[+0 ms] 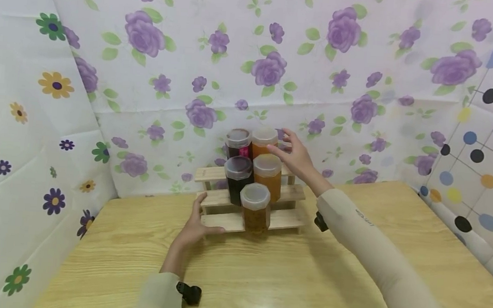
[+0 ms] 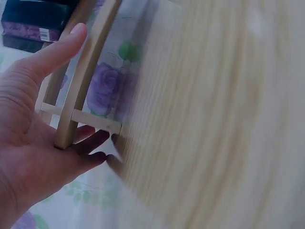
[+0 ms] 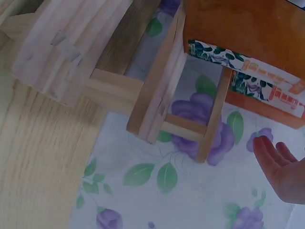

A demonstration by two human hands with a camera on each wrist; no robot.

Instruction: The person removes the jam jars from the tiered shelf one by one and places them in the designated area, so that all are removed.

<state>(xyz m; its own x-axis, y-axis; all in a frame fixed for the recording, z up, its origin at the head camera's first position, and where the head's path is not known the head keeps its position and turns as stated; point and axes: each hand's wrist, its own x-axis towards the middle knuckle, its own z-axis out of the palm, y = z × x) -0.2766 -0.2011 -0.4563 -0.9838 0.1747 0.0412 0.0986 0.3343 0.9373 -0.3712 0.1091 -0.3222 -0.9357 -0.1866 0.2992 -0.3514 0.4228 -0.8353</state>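
Observation:
A three-step wooden rack holds several lidded jars. On its top step are a dark jar with a pink label and an orange jar. The middle step carries another dark jar and an amber jar; a brownish jar stands at the bottom. My left hand grips the rack's left end, thumb along the front and fingers under the wood. Beside the top orange jar is my right hand, thumb in front and fingers spread. In the right wrist view its fingers are apart from the labelled orange jars.
The rack stands on a light wood table, near its back edge. Right behind it hangs a flowered sheet. Patterned sheets also close off the left and right sides.

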